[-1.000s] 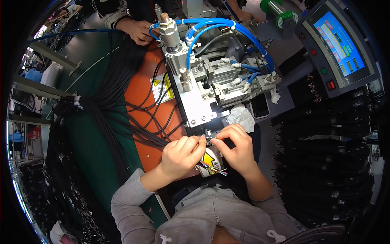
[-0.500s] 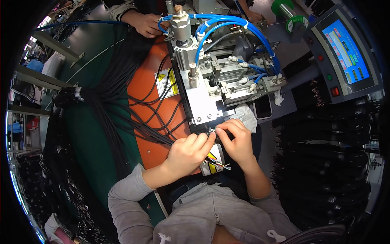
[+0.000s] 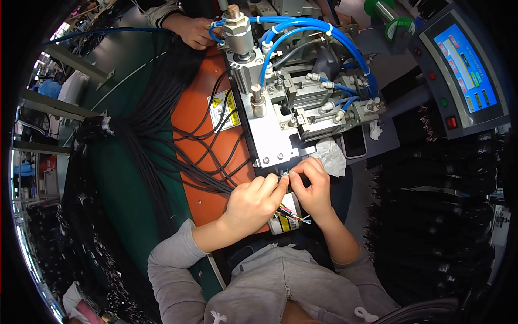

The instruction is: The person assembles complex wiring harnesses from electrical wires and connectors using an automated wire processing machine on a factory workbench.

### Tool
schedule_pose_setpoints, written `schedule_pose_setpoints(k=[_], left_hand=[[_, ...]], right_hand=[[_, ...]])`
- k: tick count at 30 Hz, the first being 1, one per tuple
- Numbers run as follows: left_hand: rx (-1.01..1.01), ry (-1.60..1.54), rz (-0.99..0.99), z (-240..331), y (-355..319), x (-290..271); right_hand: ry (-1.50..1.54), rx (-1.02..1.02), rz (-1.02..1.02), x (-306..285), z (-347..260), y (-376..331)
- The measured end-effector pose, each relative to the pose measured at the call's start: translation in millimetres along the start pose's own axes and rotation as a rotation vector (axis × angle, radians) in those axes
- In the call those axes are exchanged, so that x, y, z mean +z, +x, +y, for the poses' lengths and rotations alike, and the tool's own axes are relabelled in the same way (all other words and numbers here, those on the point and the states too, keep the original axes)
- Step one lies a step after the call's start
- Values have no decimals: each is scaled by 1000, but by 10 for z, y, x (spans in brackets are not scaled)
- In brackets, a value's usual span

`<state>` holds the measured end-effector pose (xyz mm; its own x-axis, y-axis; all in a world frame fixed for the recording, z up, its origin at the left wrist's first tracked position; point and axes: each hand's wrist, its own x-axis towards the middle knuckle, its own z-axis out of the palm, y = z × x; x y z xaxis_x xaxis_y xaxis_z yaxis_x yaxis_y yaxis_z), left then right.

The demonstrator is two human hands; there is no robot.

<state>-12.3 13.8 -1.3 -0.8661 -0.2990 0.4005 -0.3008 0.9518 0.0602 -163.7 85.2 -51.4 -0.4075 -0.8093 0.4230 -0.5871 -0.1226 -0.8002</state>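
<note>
My left hand [image 3: 252, 204] is closed, its thumb and forefinger pinching thin wires [image 3: 284, 175] just in front of the machine's metal block. Opposite it, fingertips almost touching, my right hand [image 3: 311, 186] pinches the same small spot. The fingers hide most of what lies between them. Black cables [image 3: 216, 184] run from the left to beneath my left hand. Below that hand, stripped cable ends with coloured wires [image 3: 294, 215] stick out over a white and yellow label. The bench machine [image 3: 272, 141] with metal cylinders and blue air hoses stands directly beyond both hands.
A tied bundle of black cables [image 3: 102, 127] lies across the green and orange bench top. A control screen [image 3: 463, 67], a solder spool [image 3: 396, 27], a phone [image 3: 354, 144] and crumpled tissue [image 3: 330, 156] are at right. Another person's hand [image 3: 195, 33] rests at the far side.
The view has shifted slightly. Both hands stay pinched together at the wires, with only a small movement of the fingers; the cables lie as before.
</note>
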Motion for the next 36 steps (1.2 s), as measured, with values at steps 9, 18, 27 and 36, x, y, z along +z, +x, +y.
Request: schedule_pose_setpoints(k=[9, 18, 27, 36], left_hand=[[-20, -66, 56, -73, -82, 77], [-35, -120, 18, -158, -53, -18], [-89, 18, -92, -119, -147, 33], [128, -273, 342, -204, 5, -8]], right_hand=[[199, 204, -86, -8, 1, -15], [106, 118, 47, 68, 24, 1], [196, -152, -97, -103, 63, -3], [161, -351, -85, -210, -75, 44]])
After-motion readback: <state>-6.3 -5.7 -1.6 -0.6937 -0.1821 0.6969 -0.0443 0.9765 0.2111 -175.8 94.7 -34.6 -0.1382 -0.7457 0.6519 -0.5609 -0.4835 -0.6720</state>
